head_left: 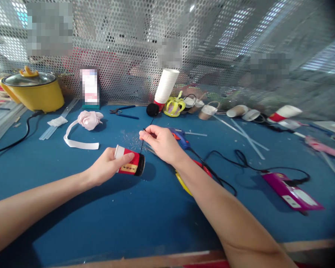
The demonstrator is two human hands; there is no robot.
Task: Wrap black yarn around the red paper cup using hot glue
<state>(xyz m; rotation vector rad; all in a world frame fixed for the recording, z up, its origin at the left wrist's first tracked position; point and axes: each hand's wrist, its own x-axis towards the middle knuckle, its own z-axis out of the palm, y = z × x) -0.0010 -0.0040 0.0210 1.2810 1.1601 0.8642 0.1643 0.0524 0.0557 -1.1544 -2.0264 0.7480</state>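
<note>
My left hand (104, 166) is wrapped round a red and white paper cup (130, 163) lying on its side above the blue table (128, 219), its dark mouth turned to the right. My right hand (160, 141) pinches a thin black thread (142, 143) that runs from its fingertips down to the cup's rim. The thread also leads back toward a black ball of yarn (152, 109) at the rear. Both hands are closed.
A blue glue gun (180, 137) lies just behind my right hand, its black cord trailing right to a purple package (292, 191). A yellow pot (33, 91), pink cloth flower (89, 120), white ribbon (76, 143), pliers (124, 111), stacked cups (166, 87) and a yellow crown (174, 106) line the back.
</note>
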